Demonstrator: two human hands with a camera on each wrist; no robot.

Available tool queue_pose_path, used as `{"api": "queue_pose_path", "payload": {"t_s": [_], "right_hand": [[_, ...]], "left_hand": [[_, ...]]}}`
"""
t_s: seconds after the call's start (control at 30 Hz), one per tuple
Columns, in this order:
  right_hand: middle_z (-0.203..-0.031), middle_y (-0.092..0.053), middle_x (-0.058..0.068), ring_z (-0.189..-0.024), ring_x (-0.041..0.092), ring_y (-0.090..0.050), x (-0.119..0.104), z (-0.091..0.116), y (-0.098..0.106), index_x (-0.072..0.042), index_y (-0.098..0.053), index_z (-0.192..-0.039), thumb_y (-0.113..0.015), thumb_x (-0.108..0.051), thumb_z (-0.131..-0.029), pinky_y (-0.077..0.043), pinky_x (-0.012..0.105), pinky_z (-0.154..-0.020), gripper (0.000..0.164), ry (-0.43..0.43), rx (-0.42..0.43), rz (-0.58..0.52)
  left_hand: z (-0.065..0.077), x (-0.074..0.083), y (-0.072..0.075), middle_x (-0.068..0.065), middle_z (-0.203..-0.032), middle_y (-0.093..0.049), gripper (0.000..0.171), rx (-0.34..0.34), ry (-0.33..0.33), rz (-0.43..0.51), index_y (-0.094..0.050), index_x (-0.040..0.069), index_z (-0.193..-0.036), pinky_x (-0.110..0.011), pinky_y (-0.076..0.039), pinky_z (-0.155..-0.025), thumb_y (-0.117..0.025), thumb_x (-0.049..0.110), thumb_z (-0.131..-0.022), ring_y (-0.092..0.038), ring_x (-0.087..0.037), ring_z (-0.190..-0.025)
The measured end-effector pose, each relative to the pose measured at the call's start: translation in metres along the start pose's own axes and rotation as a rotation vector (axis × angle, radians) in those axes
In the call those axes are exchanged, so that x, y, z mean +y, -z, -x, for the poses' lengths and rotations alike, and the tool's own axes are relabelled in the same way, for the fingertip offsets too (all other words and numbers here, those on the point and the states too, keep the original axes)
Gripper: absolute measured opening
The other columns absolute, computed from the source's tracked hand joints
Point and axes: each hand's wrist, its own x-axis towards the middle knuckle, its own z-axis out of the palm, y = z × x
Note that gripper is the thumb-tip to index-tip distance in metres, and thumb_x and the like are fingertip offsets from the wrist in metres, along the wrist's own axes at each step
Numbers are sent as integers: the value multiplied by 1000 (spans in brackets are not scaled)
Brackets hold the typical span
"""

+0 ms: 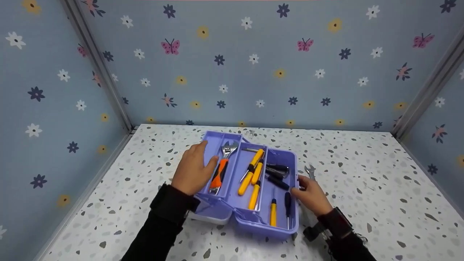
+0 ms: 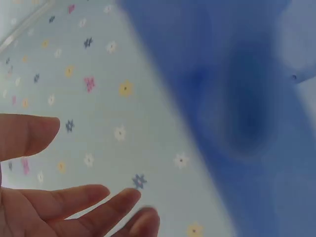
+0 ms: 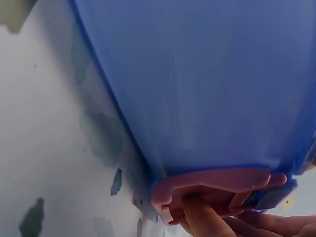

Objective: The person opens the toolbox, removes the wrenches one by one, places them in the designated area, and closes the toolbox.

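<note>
White, speckled tabletop (image 1: 380, 181) carries a purple toolbox (image 1: 266, 232), opened out, its trays fanned to the left of its base. Controlling relation, in my judgement: the toolbox lies between the two hands, its long axis running away from the person, with the right hand (image 1: 313, 195) nearer the base — in contact at its right wall. Left hand (image 1: 194, 168): beside the toolbox's left tray, fingers apart and relaxed, gripping nothing; contact with the tray edge cannot be confirmed. Contents of toolbox: orange-handled adjustable wrench (image 1: 219, 172) in the left tray, yellow-handled screwdrivers (image 1: 255, 195) in the middle tray, black-handled tools (image 1: 278, 182) in the base. Steel spanner (image 1: 310, 172): outside the toolbox, to its right, just beyond the right hand. Pink latch (image 3: 217, 180): on the toolbox's outer wall — right fingers bent about it, thumb against it.
</note>
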Motion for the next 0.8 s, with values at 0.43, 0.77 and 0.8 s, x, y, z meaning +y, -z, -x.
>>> {"api": "queue_pose_path", "payload": {"t_s": [0.43,0.77,0.8], "right_hand": [[-117,-68,23,-95,16,-64,2,0,2,7,-56,-131,-63,-5,-82,-50,21,-82,51,10,-17,12],[-118,-67,24,-94,17,-65,3,-1,1,7,-54,-133,-62,-4,-82,-52,20,-78,52,2,-28,-13],[-118,-67,24,-95,17,-65,3,-1,2,7,-54,-133,-62,-4,-82,-52,21,-79,52,3,-29,-10]], "left_hand": [[-36,27,-10,-15,-88,-66,26,-360,31,-216,-65,0,-93,-33,-51,-67,-53,22,-98,-61,-25,-72],[-45,32,-18,-3,-61,-48,37,-449,38,-371,-44,14,-55,-22,-36,-46,-55,7,-89,-46,-14,-49],[-45,33,-18,-2,-60,-47,37,-455,25,-393,-43,13,-55,-23,-36,-47,-56,6,-88,-46,-15,-49]]}}
